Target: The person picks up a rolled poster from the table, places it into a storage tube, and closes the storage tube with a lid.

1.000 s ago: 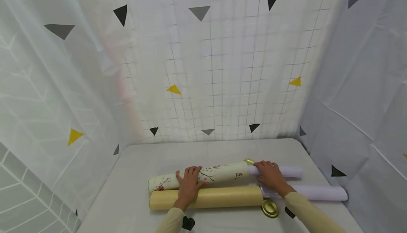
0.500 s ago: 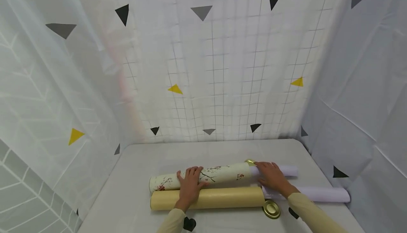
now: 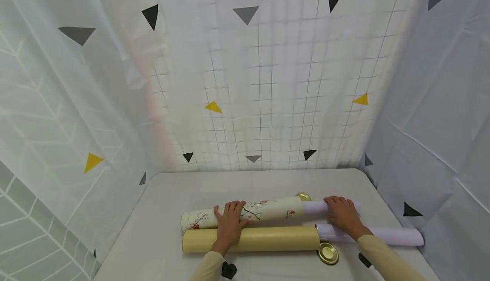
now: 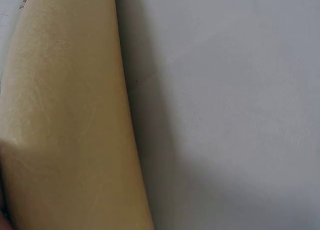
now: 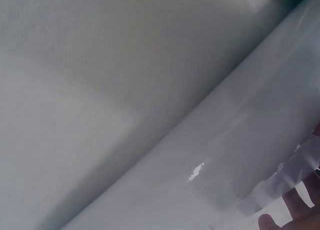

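Note:
My left hand grips the cream tube with a blossom-branch print, its fingers over the top. A pale lilac roll sticks out of that tube's right end. My right hand holds this roll near its outer end, fingers curled over it. In front lies a plain tan tube, under my left wrist; it fills the left side of the left wrist view. From its right end juts a second glossy lilac roll, passing below my right wrist. Fingertips show beyond a roll in the right wrist view.
A round gold lid lies by the tan tube's right end. Another gold lid sits behind the printed tube. Both tubes lie on a white-covered table, with patterned hanging sheets at its back and sides.
The roll's exposed length at the printed tube became a little shorter. My right hand then slid rightward along the roll toward its outer end. My left hand kept its place on the tube.

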Available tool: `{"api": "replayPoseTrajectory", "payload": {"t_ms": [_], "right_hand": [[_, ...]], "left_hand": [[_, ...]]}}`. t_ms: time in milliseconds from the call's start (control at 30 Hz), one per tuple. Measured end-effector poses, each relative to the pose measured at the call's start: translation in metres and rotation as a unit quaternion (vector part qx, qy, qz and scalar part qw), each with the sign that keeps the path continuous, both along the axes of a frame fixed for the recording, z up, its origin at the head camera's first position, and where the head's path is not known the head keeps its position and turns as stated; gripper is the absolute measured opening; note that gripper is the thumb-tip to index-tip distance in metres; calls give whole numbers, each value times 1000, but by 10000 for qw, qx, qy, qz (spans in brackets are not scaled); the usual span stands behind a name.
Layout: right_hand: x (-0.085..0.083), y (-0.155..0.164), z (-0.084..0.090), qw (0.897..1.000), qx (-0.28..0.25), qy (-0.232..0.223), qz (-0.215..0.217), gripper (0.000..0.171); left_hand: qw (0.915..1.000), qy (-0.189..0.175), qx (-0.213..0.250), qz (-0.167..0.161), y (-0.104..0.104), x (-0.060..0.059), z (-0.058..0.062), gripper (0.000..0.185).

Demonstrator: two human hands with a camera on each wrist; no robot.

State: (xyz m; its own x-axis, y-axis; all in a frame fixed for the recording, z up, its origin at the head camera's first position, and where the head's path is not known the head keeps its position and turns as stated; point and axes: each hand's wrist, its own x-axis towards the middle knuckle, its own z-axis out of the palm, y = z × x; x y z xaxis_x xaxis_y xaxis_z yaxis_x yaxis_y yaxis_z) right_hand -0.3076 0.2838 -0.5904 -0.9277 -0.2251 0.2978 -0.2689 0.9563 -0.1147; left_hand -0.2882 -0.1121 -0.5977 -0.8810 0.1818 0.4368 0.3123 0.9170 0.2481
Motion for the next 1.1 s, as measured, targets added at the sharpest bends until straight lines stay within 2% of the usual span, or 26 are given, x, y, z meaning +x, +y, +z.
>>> {"api": "replayPoseTrajectory", "payload": {"t_ms": [100,333,467,667,933,1100], "right_hand": [[-2,1,0,10000,-23,15,-8,49],[-12,-6,5,9990,-47,436,102,48],[-12,-15,2,9990,-28,422,167,47],[-12,-32,-2,9981,-32,563,248,50],[-10,-50,4,9974,-16,543,477,51],[-8,-47,7,9966,117,611,543,61]], "left_hand": [[10000,35,46,-39,0,-2,-1,66],[9997,195,116,-71,0,-6,4,65],[9998,34,211,-62,-1,-3,4,66],[9999,-53,80,-59,-4,-2,0,66],[9999,47,84,-46,-6,-5,-4,66],[9998,-162,124,-7,-3,-4,-4,66]]}}
